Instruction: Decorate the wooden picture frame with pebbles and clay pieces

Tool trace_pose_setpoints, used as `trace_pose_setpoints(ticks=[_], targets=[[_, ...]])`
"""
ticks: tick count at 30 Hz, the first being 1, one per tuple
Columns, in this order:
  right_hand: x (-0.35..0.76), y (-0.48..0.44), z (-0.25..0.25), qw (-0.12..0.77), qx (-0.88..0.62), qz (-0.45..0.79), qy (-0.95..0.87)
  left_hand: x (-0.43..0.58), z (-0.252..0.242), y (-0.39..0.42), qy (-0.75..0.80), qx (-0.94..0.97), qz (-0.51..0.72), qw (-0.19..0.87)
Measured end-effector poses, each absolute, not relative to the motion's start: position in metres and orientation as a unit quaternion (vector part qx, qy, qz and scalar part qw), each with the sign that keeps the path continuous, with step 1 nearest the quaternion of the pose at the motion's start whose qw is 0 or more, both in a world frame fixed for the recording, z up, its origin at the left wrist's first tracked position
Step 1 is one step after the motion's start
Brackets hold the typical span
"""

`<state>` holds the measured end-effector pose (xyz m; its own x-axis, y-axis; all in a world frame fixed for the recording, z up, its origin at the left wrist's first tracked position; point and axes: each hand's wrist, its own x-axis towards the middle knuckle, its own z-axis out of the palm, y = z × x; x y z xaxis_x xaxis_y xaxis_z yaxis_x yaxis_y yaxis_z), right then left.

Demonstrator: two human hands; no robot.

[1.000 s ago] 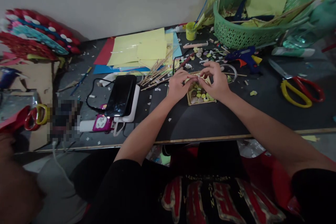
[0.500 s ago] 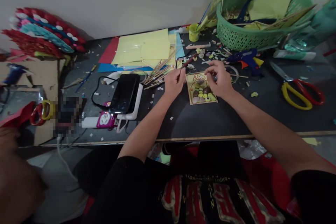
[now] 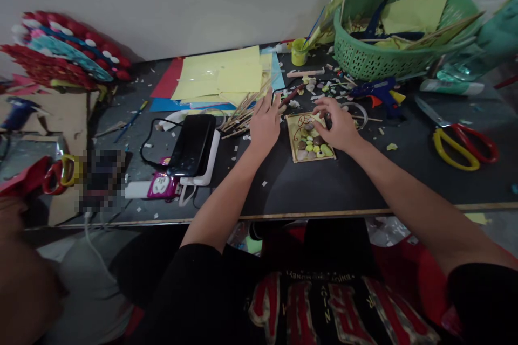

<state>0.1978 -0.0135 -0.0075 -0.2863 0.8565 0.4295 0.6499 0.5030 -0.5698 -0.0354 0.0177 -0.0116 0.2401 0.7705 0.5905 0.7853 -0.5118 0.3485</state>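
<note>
A small square panel (image 3: pixel 300 154) edged with thin sticks lies flat on the dark table, with brown, grey and yellow-green pebbles (image 3: pixel 309 145) on its lower part and a red curling line on its pale upper part. Over its upper right corner is my right hand (image 3: pixel 338 125), fingers curved, thumb and forefinger apart; nothing shows between them. Left of the panel, my left hand (image 3: pixel 265 126) lies palm down with fingers spread, beside a pile of thin wooden sticks (image 3: pixel 243 113). A dark reddish-brown slim stick-like tool (image 3: pixel 292 95) lies just beyond its fingertips.
Behind are paper sheets (image 3: pixel 218 70), a yellow paint pot (image 3: pixel 299 53) and a green basket (image 3: pixel 376 59). To the right lie a blue glue gun (image 3: pixel 378 91) and scissors (image 3: pixel 457 137). A black phone (image 3: pixel 193 143) sits left; another person's arm (image 3: pixel 24 275) is further left.
My left hand has opened from curled fingers to a flat, spread pose, reaching slightly forward. My right hand has moved slightly left over the panel, its thumb and forefinger now further apart.
</note>
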Motion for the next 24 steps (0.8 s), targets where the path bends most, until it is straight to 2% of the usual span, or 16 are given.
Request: trace_pose_setpoints(ticks=[3,11,15,19,24], targets=[[0.197,-0.013,-0.005,0.31,-0.469,0.152,-0.813,-0.037,-0.01,0.018,-0.522,-0.775,-0.354,0.017],[0.202,-0.012,0.003,0.252,-0.491,0.208,-0.808,-0.035,-0.017,0.016,-0.503,-0.778,-0.376,0.007],[0.207,-0.009,0.002,0.254,-0.478,0.188,-0.819,-0.032,-0.015,0.011,-0.544,-0.751,-0.373,0.021],[0.21,-0.005,0.0,0.246,-0.461,0.169,-0.836,-0.031,-0.014,0.012,-0.512,-0.766,-0.39,0.018],[0.21,-0.005,0.002,0.222,-0.459,0.144,-0.848,-0.03,-0.007,0.012,-0.62,-0.719,-0.313,-0.021]])
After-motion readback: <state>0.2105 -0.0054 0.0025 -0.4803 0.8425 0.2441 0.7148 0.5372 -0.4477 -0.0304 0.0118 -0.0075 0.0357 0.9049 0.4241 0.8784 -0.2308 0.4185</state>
